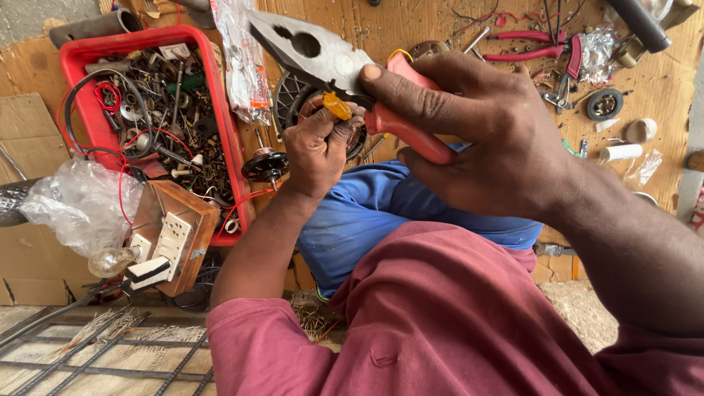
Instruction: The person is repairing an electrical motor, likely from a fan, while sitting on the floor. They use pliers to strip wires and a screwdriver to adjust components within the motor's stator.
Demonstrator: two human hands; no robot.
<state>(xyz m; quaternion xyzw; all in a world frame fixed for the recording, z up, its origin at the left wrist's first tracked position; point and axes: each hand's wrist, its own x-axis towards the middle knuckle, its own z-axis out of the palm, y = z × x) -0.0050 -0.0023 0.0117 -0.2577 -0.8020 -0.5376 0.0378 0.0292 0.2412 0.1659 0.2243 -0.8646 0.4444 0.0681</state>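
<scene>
Right hand (484, 136) clenched around pliers (345, 73); left hand (317, 150) pinching yellow part (336, 106).

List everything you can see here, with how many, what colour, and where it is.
pliers: one, grey jaws, red handles, held in right hand, centre top
small part: one, yellow, at left hand's fingertips
tray: one, red, left, full of metal scraps and wires
wooden socket board: one, brown with white sockets, below tray
light bulb: one, clear, beside board
plastic bag: one, clear, far left
second pliers: one, red-handled, top right
left hand: centre
right hand: centre right
</scene>
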